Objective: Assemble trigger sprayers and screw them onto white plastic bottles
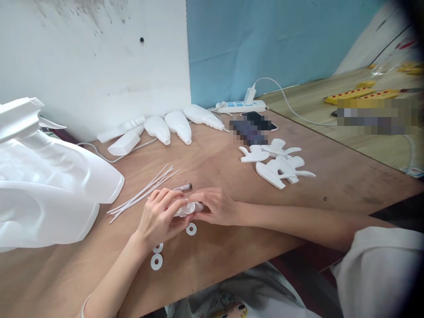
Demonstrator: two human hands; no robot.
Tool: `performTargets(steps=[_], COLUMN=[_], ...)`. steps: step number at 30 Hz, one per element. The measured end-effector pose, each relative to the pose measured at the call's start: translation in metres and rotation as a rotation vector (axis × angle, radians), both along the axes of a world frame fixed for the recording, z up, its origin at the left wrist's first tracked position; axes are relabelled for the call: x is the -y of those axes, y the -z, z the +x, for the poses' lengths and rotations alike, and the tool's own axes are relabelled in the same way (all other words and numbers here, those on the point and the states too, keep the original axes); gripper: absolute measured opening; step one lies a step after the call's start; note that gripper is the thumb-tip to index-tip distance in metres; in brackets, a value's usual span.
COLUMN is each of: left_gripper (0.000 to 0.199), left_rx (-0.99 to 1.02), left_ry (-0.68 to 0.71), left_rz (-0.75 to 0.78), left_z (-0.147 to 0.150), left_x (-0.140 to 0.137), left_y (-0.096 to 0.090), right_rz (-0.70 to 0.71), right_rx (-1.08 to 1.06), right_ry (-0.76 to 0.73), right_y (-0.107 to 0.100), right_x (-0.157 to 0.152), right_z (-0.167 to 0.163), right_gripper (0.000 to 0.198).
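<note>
My left hand (162, 214) and my right hand (213, 205) meet over the tabletop, with fingers closed around a small white plastic part (188, 207). A round end with a small centre shows between the fingertips; the rest of the part is covered by my fingers. Just below my hands lies a flat white washer (187, 231). Two more washers, one of them this lower washer (153, 266), lie beside my left wrist. Behind my left hand are several thin white tubes (142, 194) and a dark-ended pen-like stick (186, 187).
Large white moulded plastic pieces (49, 212) stand at the left. Several white bottle-shaped pieces (177, 126) line the wall. Flat white curved pieces (271, 172) lie right of centre, near a phone (261, 120). A power strip (236, 107) with a cable sits at the back.
</note>
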State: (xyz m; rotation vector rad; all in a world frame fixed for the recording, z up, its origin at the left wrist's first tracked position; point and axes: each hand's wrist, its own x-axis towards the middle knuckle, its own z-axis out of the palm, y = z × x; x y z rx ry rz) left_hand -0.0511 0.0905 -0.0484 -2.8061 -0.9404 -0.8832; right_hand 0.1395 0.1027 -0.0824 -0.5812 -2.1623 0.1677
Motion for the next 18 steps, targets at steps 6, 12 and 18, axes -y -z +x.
performTargets(steps=[6,12,18], left_gripper=[0.012,0.013,0.014], left_rx=[-0.033,0.017,0.027], left_ry=[-0.006,-0.015,0.003], left_rz=[-0.031,-0.062,-0.098], left_z=[0.0052,0.0073,0.0098], left_x=[0.0009,0.0036,0.002], left_y=[-0.0031,-0.0005,0.0034], right_rz=[0.0,-0.002,-0.019], right_rx=[0.02,0.013,0.01], right_ry=[0.014,-0.016,-0.003], right_y=[0.0009,0.0017,0.0064], right_x=[-0.0001,-0.0001,-0.0006], right_z=[0.0002,0.0006,0.0009], right_gripper=[0.023,0.024,0.023])
